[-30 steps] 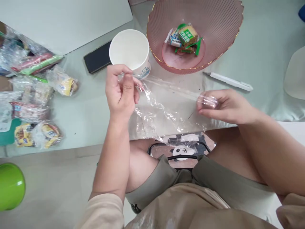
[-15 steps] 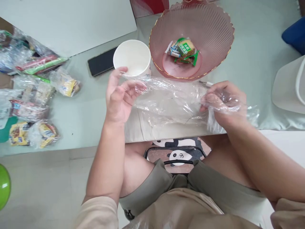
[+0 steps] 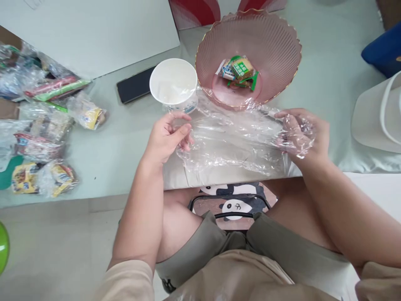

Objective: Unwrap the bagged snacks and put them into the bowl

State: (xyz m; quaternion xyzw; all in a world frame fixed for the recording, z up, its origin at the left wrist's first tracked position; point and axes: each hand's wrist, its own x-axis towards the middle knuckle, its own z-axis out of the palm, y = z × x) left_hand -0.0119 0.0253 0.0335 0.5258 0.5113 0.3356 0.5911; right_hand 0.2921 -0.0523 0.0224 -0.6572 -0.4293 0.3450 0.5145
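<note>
A crumpled clear plastic bag [image 3: 234, 142] stretches between my two hands over the table's front edge. My left hand [image 3: 169, 136] has its fingers curled at the bag's left end, the thumb bent in against the film. At the right end, my right hand [image 3: 305, 133] is closed on the bag, with bunched film over its fingers. Just beyond my left hand stands a white paper tub [image 3: 173, 81], its inside pale. Behind the bag is a pink ribbed bowl [image 3: 275, 54] with a gold rim, holding several small wrapped snacks [image 3: 241, 69].
A dark phone [image 3: 136, 85] lies left of the tub, by a large white box [image 3: 103, 29]. Several bagged snacks [image 3: 40, 144] are heaped at the far left. A white bin [image 3: 369, 119] and a blue object [image 3: 384, 50] stand at the right.
My left hand has come down and turned inward, its fingers curling at the bag's end. The bag is spread lower and wider. My right hand keeps its hold, film bunched over it.
</note>
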